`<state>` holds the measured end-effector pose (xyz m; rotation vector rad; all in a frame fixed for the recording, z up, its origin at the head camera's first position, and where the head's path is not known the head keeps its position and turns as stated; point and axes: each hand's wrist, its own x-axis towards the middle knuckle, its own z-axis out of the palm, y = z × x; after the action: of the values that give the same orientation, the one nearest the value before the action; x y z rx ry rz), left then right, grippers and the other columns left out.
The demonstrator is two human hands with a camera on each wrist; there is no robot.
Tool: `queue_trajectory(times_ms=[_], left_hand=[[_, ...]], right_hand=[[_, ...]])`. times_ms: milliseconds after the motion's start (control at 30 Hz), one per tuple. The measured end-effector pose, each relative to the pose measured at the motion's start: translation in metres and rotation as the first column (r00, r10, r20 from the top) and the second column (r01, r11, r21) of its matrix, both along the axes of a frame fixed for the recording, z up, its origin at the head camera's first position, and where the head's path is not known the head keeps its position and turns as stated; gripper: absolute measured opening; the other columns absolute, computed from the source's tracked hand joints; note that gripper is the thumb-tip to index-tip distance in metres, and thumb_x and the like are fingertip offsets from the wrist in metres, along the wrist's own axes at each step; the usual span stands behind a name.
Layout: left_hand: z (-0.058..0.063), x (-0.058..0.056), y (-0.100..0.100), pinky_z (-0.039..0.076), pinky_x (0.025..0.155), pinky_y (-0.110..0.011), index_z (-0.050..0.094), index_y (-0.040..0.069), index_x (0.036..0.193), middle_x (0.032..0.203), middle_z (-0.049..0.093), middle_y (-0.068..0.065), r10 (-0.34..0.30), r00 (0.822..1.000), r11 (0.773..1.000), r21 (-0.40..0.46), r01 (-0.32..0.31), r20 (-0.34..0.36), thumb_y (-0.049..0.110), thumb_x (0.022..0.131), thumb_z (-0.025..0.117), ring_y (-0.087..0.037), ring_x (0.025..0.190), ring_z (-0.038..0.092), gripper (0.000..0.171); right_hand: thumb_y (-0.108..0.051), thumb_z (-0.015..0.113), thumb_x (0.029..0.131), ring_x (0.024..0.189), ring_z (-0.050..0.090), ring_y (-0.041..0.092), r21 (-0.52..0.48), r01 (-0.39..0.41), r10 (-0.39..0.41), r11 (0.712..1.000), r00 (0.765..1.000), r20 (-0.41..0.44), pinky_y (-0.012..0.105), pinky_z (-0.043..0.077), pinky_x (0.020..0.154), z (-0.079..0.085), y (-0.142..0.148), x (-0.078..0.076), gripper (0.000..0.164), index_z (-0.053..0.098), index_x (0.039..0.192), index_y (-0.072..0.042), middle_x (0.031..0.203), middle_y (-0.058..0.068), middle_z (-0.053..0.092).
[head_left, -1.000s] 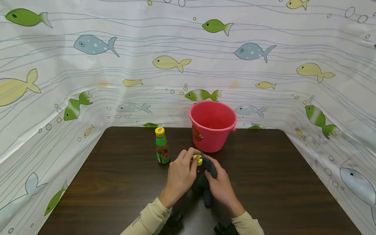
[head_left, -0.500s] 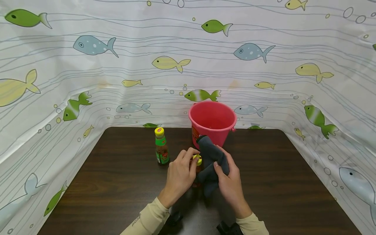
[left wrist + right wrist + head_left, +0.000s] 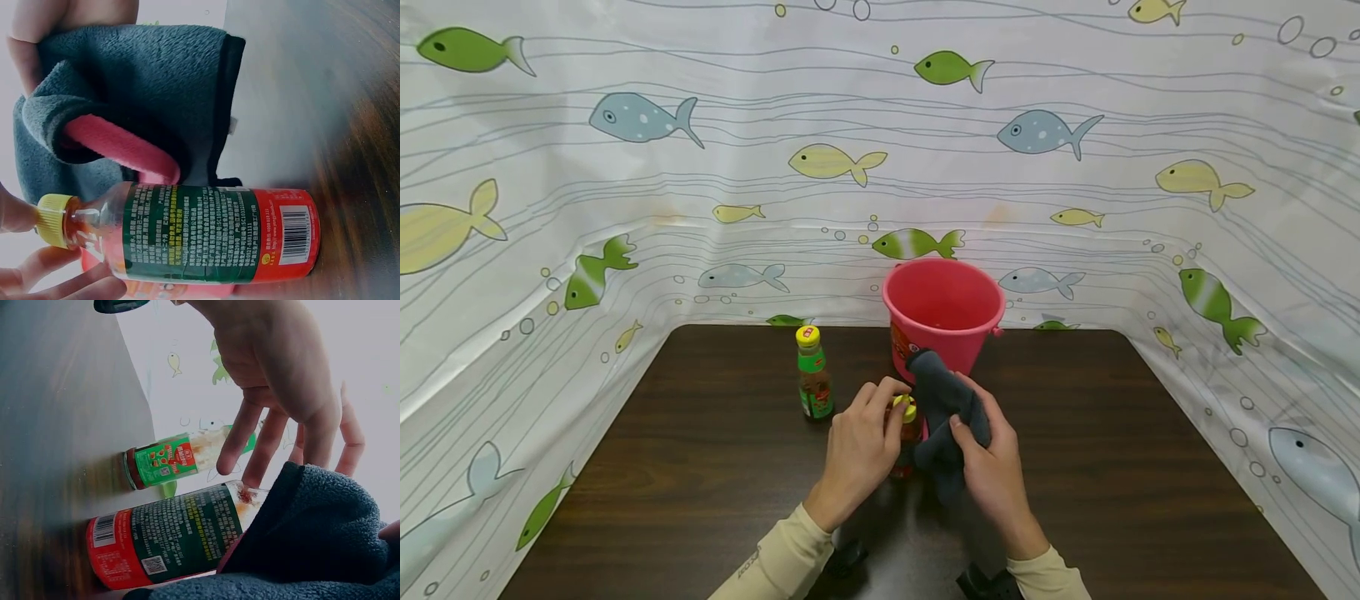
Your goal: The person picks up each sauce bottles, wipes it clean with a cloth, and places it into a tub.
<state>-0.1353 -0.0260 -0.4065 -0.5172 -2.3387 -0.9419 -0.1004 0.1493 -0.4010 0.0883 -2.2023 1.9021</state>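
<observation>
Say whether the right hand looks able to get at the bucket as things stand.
Probably yes: the bucket stands just past the right hand, its top unobstructed in the head view. The hand is gripping the cloth, though, so it would likely have to let go first to take hold.

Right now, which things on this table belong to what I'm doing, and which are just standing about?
In the job, it seems:
- nearer bottle, left hand pinching its yellow cap
- gray cloth, gripped by the right hand

Apparently just standing about:
- farther bottle, upright, in neither hand
- pink bucket, behind the cloth, in neither hand
</observation>
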Motion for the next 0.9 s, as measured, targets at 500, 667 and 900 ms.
queue_trajectory(times_ms=[500,667,900], left_hand=[[-0.0001,0.0,-0.0004,0.043,0.051,-0.019,0.071,0.016,0.113,0.087,0.065,-0.004,-0.013,1.0,1.0,-0.001,0.013,0.001,0.019,0.103,0.07,-0.013,0.06,0.06,0.011],[0.0001,0.0002,-0.0005,0.044,0.052,-0.018,0.07,0.015,0.113,0.087,0.065,-0.004,-0.016,1.0,1.0,0.001,0.016,0.009,0.02,0.103,0.07,-0.012,0.06,0.061,0.011],[0.0,0.0002,-0.0009,0.044,0.052,-0.017,0.07,0.015,0.113,0.087,0.065,-0.004,-0.015,1.0,1.0,-0.001,0.015,0.014,0.02,0.103,0.07,-0.013,0.06,0.061,0.011]], right_hand=[[-0.001,0.054,0.106,0.134,0.063,0.031,-0.022,-0.024,0.025,0.999,0.999,0.02,0.022,0.056,0.098,-0.0067,-0.001,0.0004,0.05,0.058,0.149,-0.026,0.153,0.007,0.059],[-0.002,0.054,0.106,0.136,0.062,0.032,-0.013,-0.022,0.023,1.0,0.999,0.028,0.032,0.059,0.103,-0.007,-0.0012,0.0007,0.049,0.057,0.149,-0.025,0.155,0.008,0.057],[-0.002,0.053,0.107,0.138,0.061,0.03,-0.015,-0.037,0.037,0.999,0.999,0.028,0.039,0.059,0.105,-0.0091,-0.002,0.0003,0.047,0.058,0.149,-0.024,0.156,0.006,0.057]])
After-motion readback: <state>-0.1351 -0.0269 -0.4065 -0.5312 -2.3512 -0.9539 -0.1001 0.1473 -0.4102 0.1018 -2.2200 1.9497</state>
